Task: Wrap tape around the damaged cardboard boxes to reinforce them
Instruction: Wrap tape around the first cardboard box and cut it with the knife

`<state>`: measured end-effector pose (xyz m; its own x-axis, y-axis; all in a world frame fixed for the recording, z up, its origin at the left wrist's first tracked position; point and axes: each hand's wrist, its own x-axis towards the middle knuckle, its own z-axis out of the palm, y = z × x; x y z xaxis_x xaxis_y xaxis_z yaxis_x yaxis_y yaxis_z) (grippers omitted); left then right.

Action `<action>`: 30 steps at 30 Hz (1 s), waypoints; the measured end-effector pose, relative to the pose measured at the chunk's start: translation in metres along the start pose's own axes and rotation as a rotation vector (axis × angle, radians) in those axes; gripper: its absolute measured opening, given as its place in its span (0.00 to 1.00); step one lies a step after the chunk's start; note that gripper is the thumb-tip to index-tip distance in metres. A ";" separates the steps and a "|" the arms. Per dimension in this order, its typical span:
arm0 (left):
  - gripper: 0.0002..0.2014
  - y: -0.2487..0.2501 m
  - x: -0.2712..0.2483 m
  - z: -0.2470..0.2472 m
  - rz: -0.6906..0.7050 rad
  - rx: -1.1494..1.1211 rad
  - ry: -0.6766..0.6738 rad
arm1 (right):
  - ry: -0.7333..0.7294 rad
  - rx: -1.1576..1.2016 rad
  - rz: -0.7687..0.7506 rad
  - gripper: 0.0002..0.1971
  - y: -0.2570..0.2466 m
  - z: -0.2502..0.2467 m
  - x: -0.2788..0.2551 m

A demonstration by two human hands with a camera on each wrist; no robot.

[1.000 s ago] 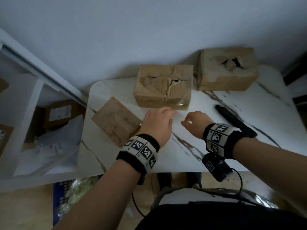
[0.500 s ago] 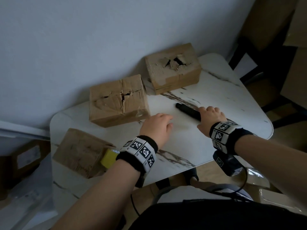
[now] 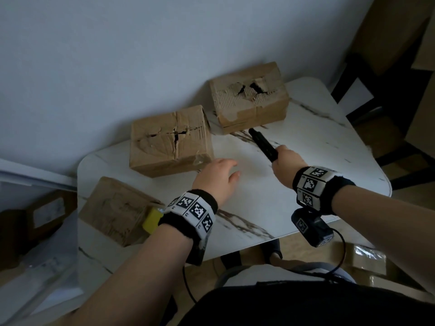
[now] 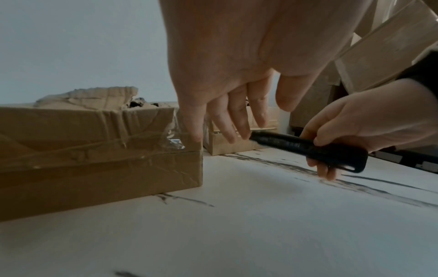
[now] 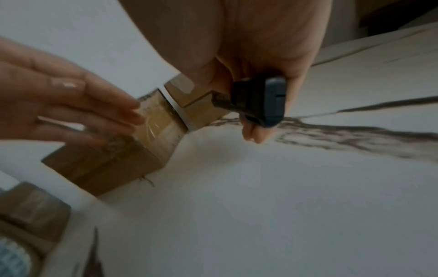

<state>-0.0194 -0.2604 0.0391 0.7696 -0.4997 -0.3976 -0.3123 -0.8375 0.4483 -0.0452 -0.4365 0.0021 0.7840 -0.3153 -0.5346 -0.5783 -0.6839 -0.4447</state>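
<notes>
A white marble-patterned table (image 3: 306, 142) is shown against a pale wall, bearing three cardboard boxes. The middle box (image 3: 169, 140), whose top is split by a cross-shaped tear, is placed near the wall; clear tape is seen wrinkled over its near right corner in the left wrist view (image 4: 94, 150). The far box (image 3: 249, 97), with a ragged hole torn through its top so that the corrugation is exposed, is set just to the right of the middle box and apart from it. The near box (image 3: 115, 210) is placed at the table's left edge, and a yellow object (image 3: 152, 220), partly hidden behind the left wrist, is seen just beside it; what it is cannot be told.

The left hand (image 3: 216, 177) is held flat with its fingers extended and slightly spread, nothing being held; the fingertips (image 4: 196, 135) are seen at the middle box's near right corner, though contact cannot be confirmed. The right hand (image 3: 286, 164) is curled round a black utility knife (image 3: 263, 144), which is gripped at its rear end and pointed toward the far box. In the right wrist view the knife's butt (image 5: 263, 101) is seen enclosed by the fingers, and the picture is blurred.
</notes>
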 end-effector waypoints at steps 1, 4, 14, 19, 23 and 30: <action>0.19 -0.001 -0.002 -0.002 -0.013 -0.018 0.015 | 0.022 0.075 -0.014 0.12 -0.006 -0.003 -0.002; 0.19 -0.009 -0.008 -0.009 -0.051 -0.078 0.067 | 0.062 0.186 -0.112 0.13 -0.025 -0.008 -0.011; 0.15 -0.070 -0.069 -0.033 -0.305 -0.137 0.376 | -0.112 -0.003 -0.581 0.13 -0.113 0.026 -0.042; 0.05 -0.106 -0.112 -0.028 -0.557 -0.195 0.529 | -0.227 -0.173 -0.686 0.15 -0.145 0.053 -0.057; 0.08 -0.123 -0.138 -0.015 -0.747 -0.257 0.501 | -0.272 -0.223 -0.706 0.13 -0.157 0.068 -0.062; 0.31 -0.134 -0.137 0.012 -0.843 -0.452 0.154 | -0.254 -0.396 -0.715 0.18 -0.167 0.080 -0.064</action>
<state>-0.0891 -0.0820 0.0239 0.7174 0.2871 -0.6348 0.5942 -0.7278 0.3424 -0.0170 -0.2492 0.0529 0.8287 0.4040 -0.3874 0.1943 -0.8567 -0.4778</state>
